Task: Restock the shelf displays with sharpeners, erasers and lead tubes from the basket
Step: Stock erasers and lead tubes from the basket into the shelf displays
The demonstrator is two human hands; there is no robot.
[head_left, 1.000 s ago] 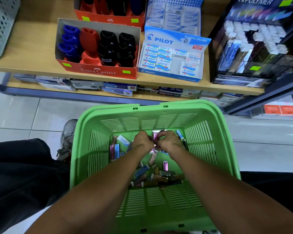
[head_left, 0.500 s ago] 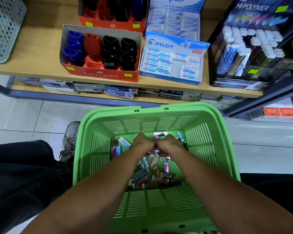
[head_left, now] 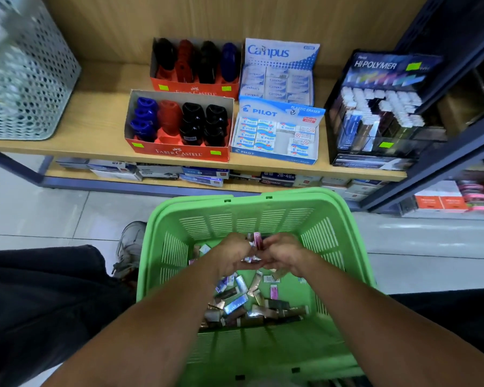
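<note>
Both my hands are inside the green basket [head_left: 347, 236], close together over its far half. My left hand [head_left: 229, 255] and my right hand [head_left: 284, 254] curl round a small bunch of lead tubes [head_left: 256, 241], a pink one sticking up between them. Several more lead tubes [head_left: 243, 305] lie loose on the basket floor below my wrists. On the wooden shelf [head_left: 95, 129] stand two red sharpener boxes [head_left: 179, 127], a Pilot eraser box [head_left: 277, 135], a Campus eraser box [head_left: 277, 82] and a black Hi-Polymer lead display [head_left: 380, 113].
A perforated grey bin [head_left: 25, 79] stands at the shelf's left end. Boxed stock fills the lower shelf [head_left: 207, 174]. A dark blue rack [head_left: 444, 152] rises at the right. My shoe [head_left: 129, 247] and dark trouser leg lie left of the basket on the tiled floor.
My hands stay together in the basket and have lifted slightly with the tubes. The view has tilted up, showing more of the shelf.
</note>
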